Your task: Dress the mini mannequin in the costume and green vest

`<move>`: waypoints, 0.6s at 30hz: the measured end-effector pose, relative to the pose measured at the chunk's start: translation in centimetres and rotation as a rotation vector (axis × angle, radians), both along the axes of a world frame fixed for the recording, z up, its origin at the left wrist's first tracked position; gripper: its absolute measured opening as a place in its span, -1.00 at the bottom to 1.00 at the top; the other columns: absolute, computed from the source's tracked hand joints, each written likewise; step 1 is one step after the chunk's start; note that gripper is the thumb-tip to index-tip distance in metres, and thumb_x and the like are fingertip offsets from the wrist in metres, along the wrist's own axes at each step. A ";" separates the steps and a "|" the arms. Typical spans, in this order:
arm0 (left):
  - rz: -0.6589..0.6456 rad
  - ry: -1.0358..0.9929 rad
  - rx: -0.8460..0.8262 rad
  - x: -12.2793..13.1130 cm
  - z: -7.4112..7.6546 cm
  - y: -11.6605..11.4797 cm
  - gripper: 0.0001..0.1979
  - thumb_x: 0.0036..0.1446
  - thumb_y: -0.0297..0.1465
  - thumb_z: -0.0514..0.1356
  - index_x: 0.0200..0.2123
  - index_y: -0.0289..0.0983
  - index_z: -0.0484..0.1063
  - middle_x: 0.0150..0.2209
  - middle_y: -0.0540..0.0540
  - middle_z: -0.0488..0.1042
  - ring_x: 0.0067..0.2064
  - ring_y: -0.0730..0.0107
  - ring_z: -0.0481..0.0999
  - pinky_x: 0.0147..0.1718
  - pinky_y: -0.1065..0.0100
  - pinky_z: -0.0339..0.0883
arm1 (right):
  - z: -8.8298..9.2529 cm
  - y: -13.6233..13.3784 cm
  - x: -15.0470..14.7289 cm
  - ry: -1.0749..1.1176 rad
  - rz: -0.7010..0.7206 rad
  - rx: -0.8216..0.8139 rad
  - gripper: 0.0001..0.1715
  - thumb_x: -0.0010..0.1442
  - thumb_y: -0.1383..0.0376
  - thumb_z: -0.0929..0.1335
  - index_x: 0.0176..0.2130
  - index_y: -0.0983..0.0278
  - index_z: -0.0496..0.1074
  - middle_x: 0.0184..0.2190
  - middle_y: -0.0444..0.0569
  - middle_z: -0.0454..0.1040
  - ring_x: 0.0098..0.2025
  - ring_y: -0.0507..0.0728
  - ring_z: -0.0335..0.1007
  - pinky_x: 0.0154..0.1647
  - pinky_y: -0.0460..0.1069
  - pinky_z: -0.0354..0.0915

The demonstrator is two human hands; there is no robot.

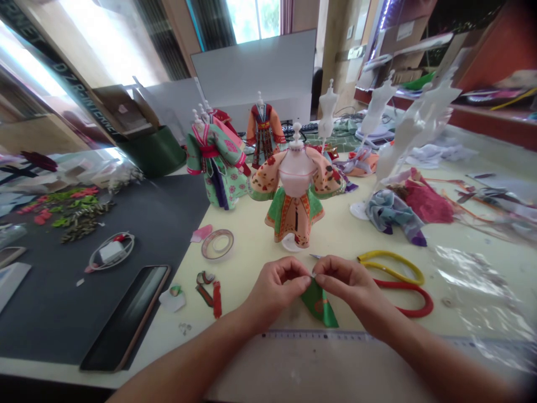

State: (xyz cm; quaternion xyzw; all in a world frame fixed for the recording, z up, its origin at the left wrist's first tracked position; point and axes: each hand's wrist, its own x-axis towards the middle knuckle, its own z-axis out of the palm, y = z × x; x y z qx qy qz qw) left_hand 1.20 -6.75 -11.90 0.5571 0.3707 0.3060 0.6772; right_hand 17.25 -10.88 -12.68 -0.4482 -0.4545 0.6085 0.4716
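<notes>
Between my two hands hangs a piece of green fabric [321, 305] with an orange patch, its lower end pointing down toward the table. My left hand [277, 282] pinches its upper edge between thumb and fingers. Close beside it, my right hand [346, 280] pinches the same edge; a tiny white bit shows between the fingertips, too small to name. Scissors [405, 282] with one yellow and one red handle lie partly behind my right hand. Just beyond the hands stands a miniature dress form [297, 173] wearing a peach, floral and green outfit.
Other dressed mini forms [220, 159] and bare white ones [328, 112] stand farther back. A tape roll [217, 244], ribbon scraps [216, 299] and a phone [126, 316] lie to the left. A ruler [293, 335] runs along the front; clear plastic [482, 291] and cloth pieces [396, 215] are at right.
</notes>
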 end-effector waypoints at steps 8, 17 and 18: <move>0.015 -0.007 0.024 0.0 0.0 0.0 -0.89 0.00 -0.41 0.21 -0.47 -0.33 0.35 -0.50 0.04 0.33 -0.42 0.54 0.27 -0.40 0.48 0.17 | -0.2 0.1 0.2 0.102 0.039 -0.044 -0.79 0.14 0.20 0.35 -0.43 0.29 0.34 -0.61 -0.15 0.40 -0.55 0.00 0.30 -0.48 -0.08 0.21; 0.042 0.155 0.382 -0.3 -0.3 -0.1 -0.98 0.04 -0.47 0.13 -0.43 -0.29 0.34 -0.42 -0.03 0.41 -0.34 0.42 0.39 -0.29 0.37 0.28 | 0.0 -0.3 0.0 -0.096 -0.010 0.104 -0.88 0.14 0.26 0.32 -0.40 0.27 0.32 -0.50 -0.14 0.36 -0.46 0.03 0.33 -0.42 -0.05 0.28; 0.050 0.180 0.478 -0.3 -0.3 -0.1 -0.97 0.04 -0.49 0.12 -0.43 -0.29 0.34 -0.42 -0.04 0.42 -0.34 0.41 0.40 -0.29 0.36 0.29 | 0.2 -0.4 -0.1 -0.176 -0.032 0.177 -0.91 0.14 0.29 0.31 -0.39 0.26 0.32 -0.47 -0.13 0.36 -0.42 0.03 0.34 -0.38 -0.05 0.29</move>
